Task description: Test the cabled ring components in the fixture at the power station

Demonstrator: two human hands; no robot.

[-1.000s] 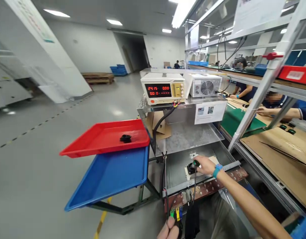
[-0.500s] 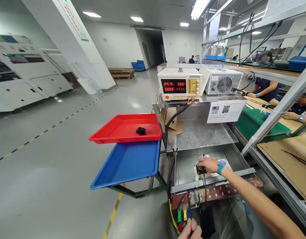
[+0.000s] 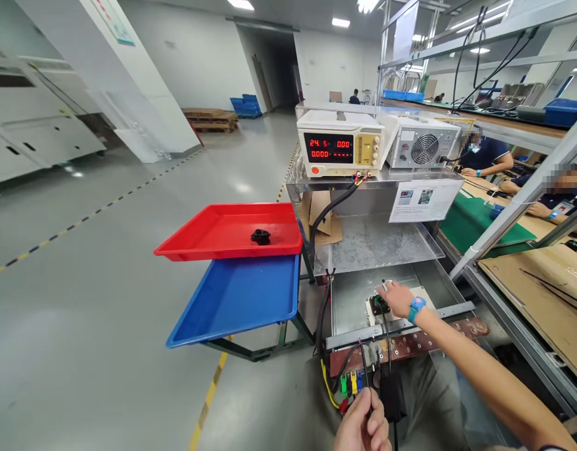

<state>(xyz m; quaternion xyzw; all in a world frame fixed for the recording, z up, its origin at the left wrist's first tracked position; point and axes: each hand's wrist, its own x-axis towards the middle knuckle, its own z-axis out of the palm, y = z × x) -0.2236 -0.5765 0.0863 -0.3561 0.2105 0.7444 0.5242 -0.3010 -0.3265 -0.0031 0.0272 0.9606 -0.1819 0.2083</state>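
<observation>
My left hand (image 3: 363, 421) is closed on a thin black cable (image 3: 366, 369) low in the view. Just beyond it are several small coloured clips (image 3: 353, 383): green, yellow and blue. My right hand (image 3: 397, 299), with a blue wristband, reaches into the metal tray (image 3: 351, 289). Its fingers are drawn together at a small light-coloured part of a white fixture plate (image 3: 424, 297); what they grip is hidden. Left of these fingers sits a round black component (image 3: 378, 305), with a black cable running towards me. A black sleeve-like piece (image 3: 392, 396) hangs to the right of my left hand.
A power supply (image 3: 341, 145) with red digits stands on the shelf ahead. At left, a red tray (image 3: 213, 230) with a coiled black cable (image 3: 260, 237) overlaps a blue tray (image 3: 241, 300). A brown strip (image 3: 410, 344) crosses before me. People (image 3: 488, 153) sit at the right bench.
My right hand has moved from the round black component to the small light part beside it, exposing the component. My left hand, still on the cable, is higher in view. The camera view has shifted.
</observation>
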